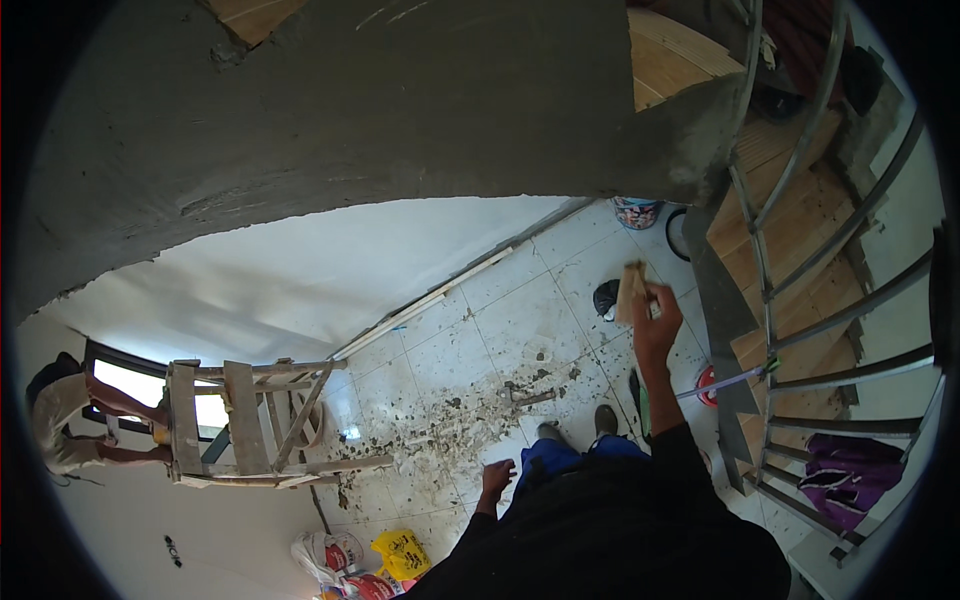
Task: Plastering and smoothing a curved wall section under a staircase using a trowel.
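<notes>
My right hand (pixel 658 318) is raised in front of me, its fingers closed on a small flat tan piece of wood (pixel 630 295). The wood's far end is darker, and its exact kind is hard to make out. My left hand (pixel 495 478) hangs low beside my blue trousers, fingers loosely apart, with nothing seen in it. Ahead and above spreads a curved face of grey wet-looking plaster (pixel 430 110), with a ragged lower edge. Wooden boards (pixel 680 55) show through a gap at its right end. Neither hand touches the plaster.
At left a person (pixel 70 420) works by a wooden trestle (pixel 255 420). Plaster crumbs (pixel 430 430) litter the tiled floor. Metal railing (pixel 765 290) and wooden stairs (pixel 800 240) rise at right, a purple cloth (pixel 850 475) hanging there. A bucket (pixel 637 212), black bag (pixel 606 298) and yellow bag (pixel 402 553) stand about.
</notes>
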Demonstrator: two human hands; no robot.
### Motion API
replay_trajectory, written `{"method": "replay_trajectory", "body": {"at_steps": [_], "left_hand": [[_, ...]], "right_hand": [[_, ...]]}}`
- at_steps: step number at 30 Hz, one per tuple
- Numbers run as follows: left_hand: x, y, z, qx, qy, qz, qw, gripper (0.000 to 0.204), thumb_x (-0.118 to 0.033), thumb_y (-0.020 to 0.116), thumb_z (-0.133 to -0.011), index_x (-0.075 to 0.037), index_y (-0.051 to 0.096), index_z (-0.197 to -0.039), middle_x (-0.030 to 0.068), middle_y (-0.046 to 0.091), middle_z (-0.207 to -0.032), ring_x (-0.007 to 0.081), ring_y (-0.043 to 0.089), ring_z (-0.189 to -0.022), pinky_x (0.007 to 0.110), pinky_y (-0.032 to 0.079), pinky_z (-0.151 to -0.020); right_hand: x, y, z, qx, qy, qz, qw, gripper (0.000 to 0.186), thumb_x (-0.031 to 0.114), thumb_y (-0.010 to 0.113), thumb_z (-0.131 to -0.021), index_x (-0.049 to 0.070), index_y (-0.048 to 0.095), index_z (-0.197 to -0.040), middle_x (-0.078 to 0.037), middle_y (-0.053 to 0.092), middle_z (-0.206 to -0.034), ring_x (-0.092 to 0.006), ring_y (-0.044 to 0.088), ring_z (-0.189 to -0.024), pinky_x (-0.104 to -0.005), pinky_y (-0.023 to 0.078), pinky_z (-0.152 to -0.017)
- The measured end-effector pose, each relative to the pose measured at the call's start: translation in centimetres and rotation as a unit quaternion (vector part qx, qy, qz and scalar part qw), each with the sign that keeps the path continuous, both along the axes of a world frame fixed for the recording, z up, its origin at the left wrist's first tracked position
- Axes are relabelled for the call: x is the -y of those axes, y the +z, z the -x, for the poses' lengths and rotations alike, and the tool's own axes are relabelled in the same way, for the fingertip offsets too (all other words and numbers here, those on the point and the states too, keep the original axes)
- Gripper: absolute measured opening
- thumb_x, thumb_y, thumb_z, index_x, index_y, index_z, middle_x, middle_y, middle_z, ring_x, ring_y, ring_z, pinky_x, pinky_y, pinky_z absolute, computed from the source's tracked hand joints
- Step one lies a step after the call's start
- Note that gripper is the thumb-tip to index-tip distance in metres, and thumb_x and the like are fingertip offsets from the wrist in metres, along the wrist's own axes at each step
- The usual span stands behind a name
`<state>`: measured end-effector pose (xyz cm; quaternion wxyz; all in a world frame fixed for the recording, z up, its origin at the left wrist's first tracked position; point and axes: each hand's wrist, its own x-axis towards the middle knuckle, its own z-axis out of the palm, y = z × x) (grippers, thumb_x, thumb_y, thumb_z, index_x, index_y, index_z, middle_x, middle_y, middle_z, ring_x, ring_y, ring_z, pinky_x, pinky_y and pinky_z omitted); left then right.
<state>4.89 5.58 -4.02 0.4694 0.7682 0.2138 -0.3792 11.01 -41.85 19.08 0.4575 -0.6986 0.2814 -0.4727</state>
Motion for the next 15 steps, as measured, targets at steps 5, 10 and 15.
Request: {"method": "replay_trajectory", "body": {"at_steps": [5,10,15], "left_hand": [[-0.4,0.9,-2.7,0.034,-0.035,0.011,0.999,0.031,-0.024,0.064,-0.093,-0.002,0.07,-0.114,0.0075,0.073,-0.097,0.0189,0.073,-0.083,0.03,0.054,-0.063],[-4.9,-0.1,-3.0,0.031,-0.035,-0.021,0.999,0.028,-0.024,0.065,-0.09,-0.004,0.073,-0.109,0.0063,0.073,-0.092,0.0173,0.072,-0.078,0.028,0.052,-0.056],[-7.4,1.4,-1.2,0.005,0.028,-0.046,0.999,0.031,-0.024,0.063,-0.091,-0.001,0.07,-0.112,0.009,0.072,-0.098,0.0195,0.071,-0.079,0.031,0.052,-0.06]], "right_hand": [[2.5,6.9,-3.2,0.058,-0.048,0.13,0.989,0.017,0.004,0.069,-0.081,0.002,0.064,-0.096,-0.009,0.061,-0.086,-0.0217,0.058,-0.075,-0.0341,0.046,-0.069],[5.8,10.3,-5.4,0.072,-0.068,0.177,0.979,0.018,0.004,0.068,-0.08,0.003,0.064,-0.097,-0.008,0.062,-0.088,-0.0225,0.059,-0.077,-0.0361,0.046,-0.073],[9.8,12.0,-7.9,0.084,-0.083,0.258,0.959,0.022,0.003,0.068,-0.078,0.004,0.065,-0.1,-0.008,0.063,-0.092,-0.0242,0.059,-0.083,-0.0369,0.047,-0.078]]}}
